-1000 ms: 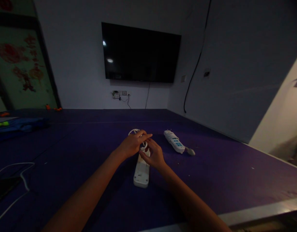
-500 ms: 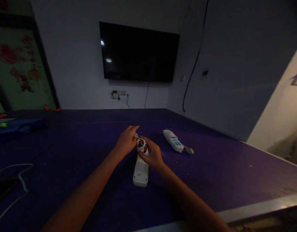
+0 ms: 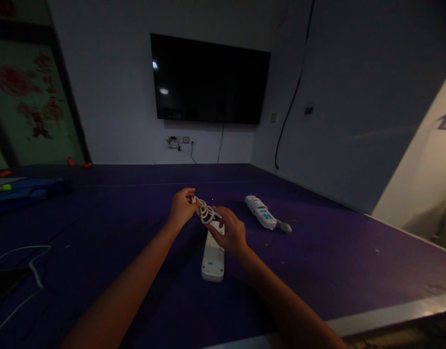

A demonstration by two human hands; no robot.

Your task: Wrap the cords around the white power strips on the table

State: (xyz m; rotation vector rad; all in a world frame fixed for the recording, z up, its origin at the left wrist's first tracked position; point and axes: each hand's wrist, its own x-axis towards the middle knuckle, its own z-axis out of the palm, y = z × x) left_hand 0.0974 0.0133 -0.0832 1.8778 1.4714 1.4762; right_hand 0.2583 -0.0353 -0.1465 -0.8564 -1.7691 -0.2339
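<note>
A white power cord [image 3: 205, 213] hangs in loose loops between my two hands. My left hand [image 3: 183, 207] pinches its left side, fingers closed. On the other side, my right hand [image 3: 230, 230] grips the loops between thumb and fingers. Below them a white power strip [image 3: 213, 261] lies face down on the purple surface, with its far end partly behind the cord and my right hand. To the right rests a second power strip [image 3: 265, 216] with blue sockets, its own cord wound around it and the plug [image 3: 285, 227] at its near end.
A purple surface [image 3: 135, 271] stretches to the wall, where a television [image 3: 210, 80] hangs. At the left lie blue cloth [image 3: 37, 189] and a white cable [image 3: 36, 271] beside a dark flat object [image 3: 7, 286]. A black cable [image 3: 290, 109] runs down the right wall.
My left hand has moved left, away from my right hand. The cord loops between them have spread out and show more. Both power strips stay where they were.
</note>
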